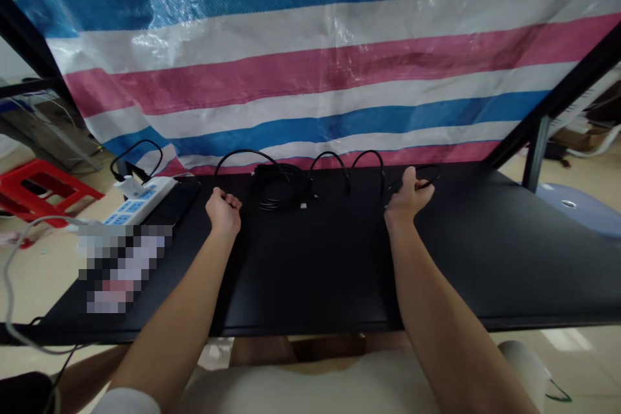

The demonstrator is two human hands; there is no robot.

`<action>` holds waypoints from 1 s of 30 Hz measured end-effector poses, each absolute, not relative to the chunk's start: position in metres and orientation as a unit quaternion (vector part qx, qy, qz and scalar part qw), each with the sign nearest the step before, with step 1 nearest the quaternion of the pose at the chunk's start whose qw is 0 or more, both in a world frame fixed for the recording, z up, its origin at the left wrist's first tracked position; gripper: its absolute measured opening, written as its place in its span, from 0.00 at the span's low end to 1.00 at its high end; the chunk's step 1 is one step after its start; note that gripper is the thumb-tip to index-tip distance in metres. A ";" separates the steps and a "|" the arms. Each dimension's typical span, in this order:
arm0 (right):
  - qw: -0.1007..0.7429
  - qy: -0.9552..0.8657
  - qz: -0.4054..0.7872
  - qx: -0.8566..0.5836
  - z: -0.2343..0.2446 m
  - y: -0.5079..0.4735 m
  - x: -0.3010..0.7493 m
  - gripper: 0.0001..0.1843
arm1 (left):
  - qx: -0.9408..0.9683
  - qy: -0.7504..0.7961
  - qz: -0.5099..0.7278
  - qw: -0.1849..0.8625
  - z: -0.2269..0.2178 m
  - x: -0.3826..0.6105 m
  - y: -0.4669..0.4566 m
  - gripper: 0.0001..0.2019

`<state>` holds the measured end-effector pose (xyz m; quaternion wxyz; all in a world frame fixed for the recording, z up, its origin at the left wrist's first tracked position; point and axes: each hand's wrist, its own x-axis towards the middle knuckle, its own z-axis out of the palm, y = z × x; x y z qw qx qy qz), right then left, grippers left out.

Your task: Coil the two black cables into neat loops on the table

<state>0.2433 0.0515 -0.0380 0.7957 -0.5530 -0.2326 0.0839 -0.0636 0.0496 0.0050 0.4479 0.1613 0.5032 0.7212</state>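
Black on black makes this moment hard to read. A thin black cable (pixel 369 152) is pinched in the right hand (pixel 406 199), thumb and fingers closed on it, at the far side of a matte black tabletop (pixel 315 272). Left of that grip the cable is arched in two loops, which are met by a coiled bundle of black cord (pixel 277 189). Just left of the bundle the left hand (pixel 224 208) is clenched into a fist; whether anything is enclosed in it cannot be told. Further left a white power strip with blue sockets (pixel 140 202) is laid.

A snag is judged the main risk: were the held end pulled, the loops could be drawn into a knot or the coil dragged along.

The cable's tip beyond the right fingers is lost against the dark surface, and a patch at the table's left is pixelated.
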 end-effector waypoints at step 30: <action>0.691 -0.393 0.027 -0.606 -0.022 0.044 0.244 0.41 | 0.172 0.390 0.769 0.476 0.047 -0.017 0.056 0.16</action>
